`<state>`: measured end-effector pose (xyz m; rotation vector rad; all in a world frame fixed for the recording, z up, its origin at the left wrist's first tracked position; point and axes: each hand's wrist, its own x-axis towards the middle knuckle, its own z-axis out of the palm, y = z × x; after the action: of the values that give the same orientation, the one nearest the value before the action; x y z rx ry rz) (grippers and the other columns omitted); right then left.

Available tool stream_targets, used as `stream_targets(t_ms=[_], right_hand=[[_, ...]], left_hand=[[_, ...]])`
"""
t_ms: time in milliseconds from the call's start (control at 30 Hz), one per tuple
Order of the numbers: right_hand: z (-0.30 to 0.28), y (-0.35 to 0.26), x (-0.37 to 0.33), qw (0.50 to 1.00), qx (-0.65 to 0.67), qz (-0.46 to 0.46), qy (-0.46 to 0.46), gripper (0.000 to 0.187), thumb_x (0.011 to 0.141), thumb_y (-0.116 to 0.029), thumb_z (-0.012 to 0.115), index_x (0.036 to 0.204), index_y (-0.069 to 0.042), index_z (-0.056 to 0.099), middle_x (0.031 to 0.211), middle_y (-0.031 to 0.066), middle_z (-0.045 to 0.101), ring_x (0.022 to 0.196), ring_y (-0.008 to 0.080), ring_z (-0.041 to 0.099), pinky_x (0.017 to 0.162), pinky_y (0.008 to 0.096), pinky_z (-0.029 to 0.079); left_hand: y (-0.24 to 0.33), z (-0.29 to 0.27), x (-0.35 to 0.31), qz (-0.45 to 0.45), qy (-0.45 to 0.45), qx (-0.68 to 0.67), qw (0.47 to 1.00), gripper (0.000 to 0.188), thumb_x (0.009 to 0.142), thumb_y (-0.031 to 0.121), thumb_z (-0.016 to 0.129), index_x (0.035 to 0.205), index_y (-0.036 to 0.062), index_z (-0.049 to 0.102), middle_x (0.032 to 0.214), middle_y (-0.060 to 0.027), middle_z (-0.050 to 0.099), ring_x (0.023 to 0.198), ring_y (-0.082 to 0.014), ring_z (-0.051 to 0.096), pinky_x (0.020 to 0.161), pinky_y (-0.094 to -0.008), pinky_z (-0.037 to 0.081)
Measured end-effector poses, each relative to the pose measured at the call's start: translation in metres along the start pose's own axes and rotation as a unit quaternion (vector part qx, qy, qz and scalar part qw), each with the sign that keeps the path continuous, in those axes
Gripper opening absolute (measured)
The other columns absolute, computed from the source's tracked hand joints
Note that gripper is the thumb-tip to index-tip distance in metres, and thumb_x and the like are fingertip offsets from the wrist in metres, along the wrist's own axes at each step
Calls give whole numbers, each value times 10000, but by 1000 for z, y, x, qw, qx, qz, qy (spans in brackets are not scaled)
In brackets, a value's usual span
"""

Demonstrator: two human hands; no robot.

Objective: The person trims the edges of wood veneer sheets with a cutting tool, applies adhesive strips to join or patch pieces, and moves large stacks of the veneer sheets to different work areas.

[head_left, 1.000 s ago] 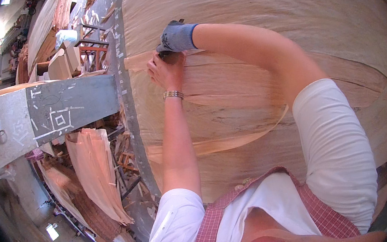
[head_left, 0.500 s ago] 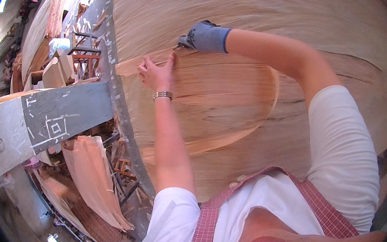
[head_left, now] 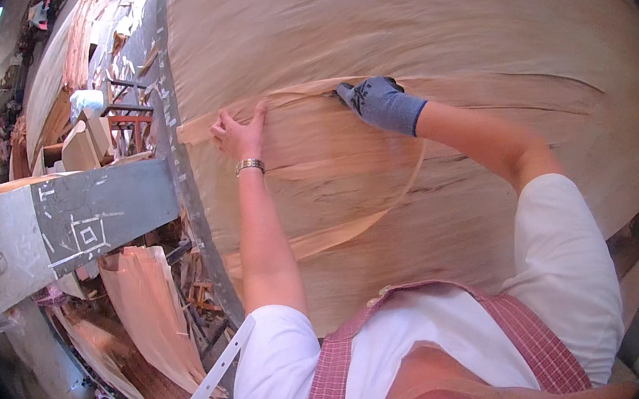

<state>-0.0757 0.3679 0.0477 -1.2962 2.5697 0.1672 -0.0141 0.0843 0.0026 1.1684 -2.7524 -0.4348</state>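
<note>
A broad sheet of thin wood veneer [head_left: 299, 34] covers the large surface before me. On it lies a smaller, more orange veneer piece [head_left: 305, 145] with a curved pale rim at its right. My left hand [head_left: 241, 133], bare with a metal band at the wrist, presses on this piece near its upper left edge, thumb and fingers apart. Farther right along the same edge is my right hand [head_left: 383, 104], in a blue-grey knit glove. Its fingers are closed round a small dark-tipped tool [head_left: 336, 94], mostly hidden by the glove. A narrow raised strip [head_left: 275, 96] runs along the edge between the hands.
A dark border with white marks [head_left: 170, 98] runs down the sheet's left side. Beyond it stands a grey board [head_left: 109, 205] marked with white tape. Veneer pieces [head_left: 145, 308], a rack [head_left: 128, 99] and a cardboard box [head_left: 85, 140] crowd the left. A perforated metal strip [head_left: 204, 393] slants at lower left.
My right hand has slid rightward along the veneer edge, away from my left hand. The left hand stays on the same part of the veneer. The whole view has shifted slightly.
</note>
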Motion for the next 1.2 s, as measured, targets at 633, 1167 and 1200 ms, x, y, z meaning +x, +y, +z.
stream_targets(t_ms=[633, 1167, 1200], right_hand=[[-31, -39, 60, 644, 759, 45, -79, 366, 848, -455, 667, 788, -99, 605, 539, -13, 415, 402, 118, 406, 365, 294, 309], [12, -65, 130, 756, 614, 214, 79, 498, 750, -379, 655, 943, 80, 655, 942, 292, 661, 924, 378, 660, 779, 410, 509], [15, -58, 128, 751, 617, 220, 80, 501, 754, -380, 654, 953, 80, 653, 952, 293, 660, 930, 377, 659, 784, 411, 508]], left_hand=[[0, 4, 1, 68, 75, 13, 995, 1168, 633, 580, 783, 1505, 120, 155, 1459, -283, 317, 1349, -398, 315, 1103, -491, 257], [-23, -8, 49, 11, 5, -25, 1000, 463, 762, 452, 709, 1181, 278, 615, 1391, -119, 426, 1274, -316, 395, 1026, -480, 340], [-10, -14, 46, 31, 24, -4, 999, 436, 761, 428, 710, 1158, 270, 626, 1383, -96, 435, 1258, -312, 406, 1016, -485, 346]])
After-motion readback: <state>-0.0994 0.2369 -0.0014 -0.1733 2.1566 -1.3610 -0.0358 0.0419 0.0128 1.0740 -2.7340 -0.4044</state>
